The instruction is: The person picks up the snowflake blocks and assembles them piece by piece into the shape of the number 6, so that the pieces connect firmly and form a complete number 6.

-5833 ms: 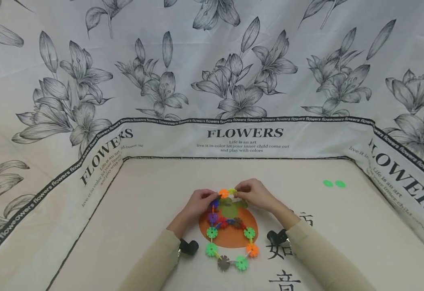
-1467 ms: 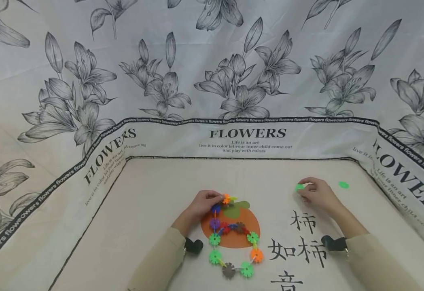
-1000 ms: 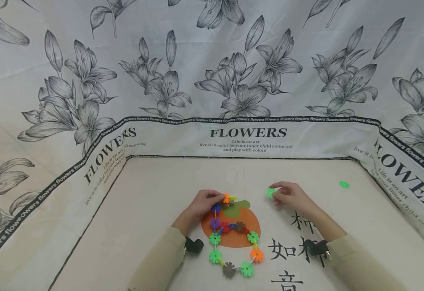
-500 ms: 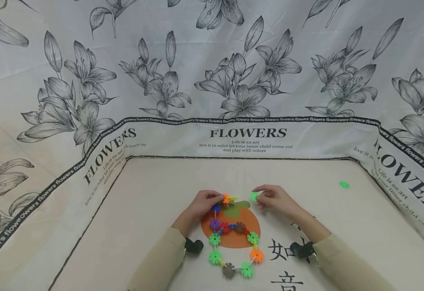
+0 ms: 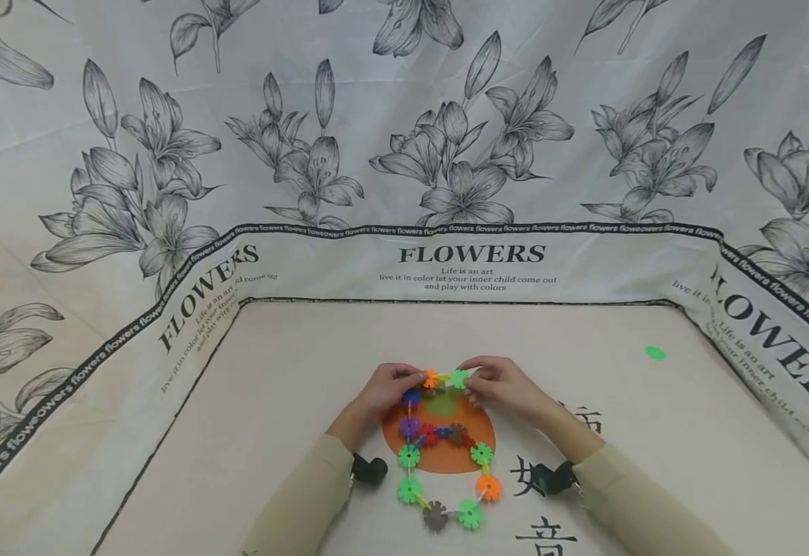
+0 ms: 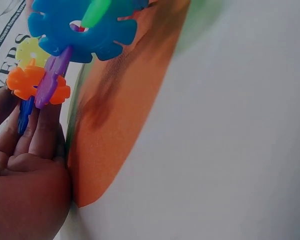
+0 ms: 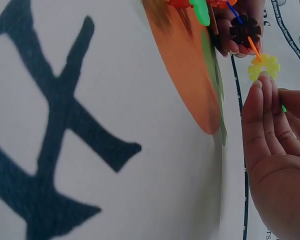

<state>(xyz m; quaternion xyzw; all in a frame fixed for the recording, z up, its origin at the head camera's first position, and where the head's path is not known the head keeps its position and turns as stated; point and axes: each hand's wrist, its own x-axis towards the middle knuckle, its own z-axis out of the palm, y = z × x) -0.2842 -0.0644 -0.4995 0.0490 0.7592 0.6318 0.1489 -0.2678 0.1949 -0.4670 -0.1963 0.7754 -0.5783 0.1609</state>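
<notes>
A chain of interlocking snowflake discs (image 5: 409,489) in mixed colours lies bent in a loop over a printed orange fruit. At its far end, my left hand (image 5: 384,388) pinches the chain close to an orange disc (image 5: 431,378). My right hand (image 5: 505,386) holds a green snowflake disc (image 5: 458,378) between thumb and fingers, right against the yellow end disc (image 7: 265,66). From the right wrist, only a sliver of that green disc (image 7: 284,108) shows behind the fingers. The left wrist view has a large blue disc (image 6: 85,30) hanging in front of the hand.
One loose green disc (image 5: 654,353) lies on the cloth at the far right. Black printed characters (image 5: 546,537) mark the cloth beside the chain. A flower-printed fabric wall (image 5: 474,266) rises behind and at both sides.
My right hand has taken one of the two loose green discs and carried it left to the chain's yellow end. My left hand has kept its hold on the chain, nearly still.
</notes>
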